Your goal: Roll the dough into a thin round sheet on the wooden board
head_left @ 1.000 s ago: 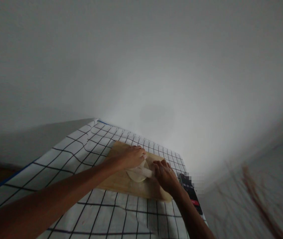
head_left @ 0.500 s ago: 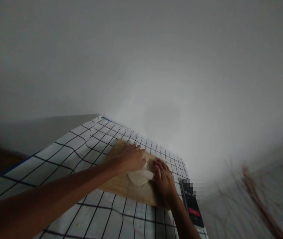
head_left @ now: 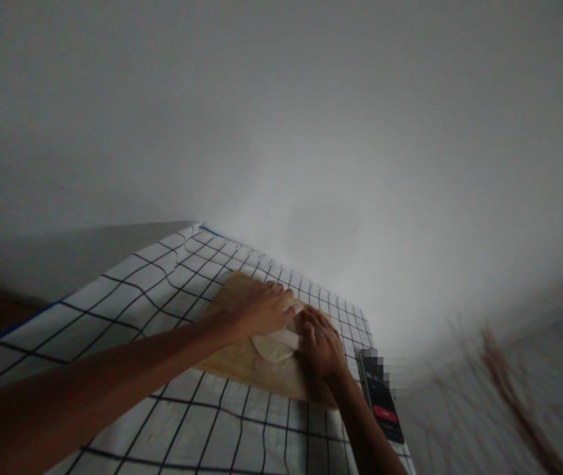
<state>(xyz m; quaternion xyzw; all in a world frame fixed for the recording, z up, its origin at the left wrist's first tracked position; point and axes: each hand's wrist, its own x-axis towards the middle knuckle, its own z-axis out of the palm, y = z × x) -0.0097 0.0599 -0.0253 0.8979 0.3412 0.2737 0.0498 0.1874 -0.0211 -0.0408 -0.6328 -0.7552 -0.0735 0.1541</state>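
Observation:
A flat, pale piece of dough (head_left: 272,349) lies on a wooden board (head_left: 242,371), with a raised strip like a fold along its upper side. My left hand (head_left: 266,313) rests over the far left part of the dough, fingers stretched forward and thumb apart. At the dough's right end, my right hand (head_left: 322,340) lies with its fingers extended over it and onto the board. Both hands hide part of the dough, and their undersides are out of sight.
The board sits on a white tablecloth with a black grid (head_left: 128,310). Right of my right hand lies a phone (head_left: 383,399) with a lit screen, near the table's right edge. A pale wall (head_left: 321,165) rises behind the table. Blurred brown branches (head_left: 513,389) show at the right.
The left thumb has moved right, closer to my right hand's fingers. The raised strip of dough now lies flatter between the hands. The whole view has shifted slightly.

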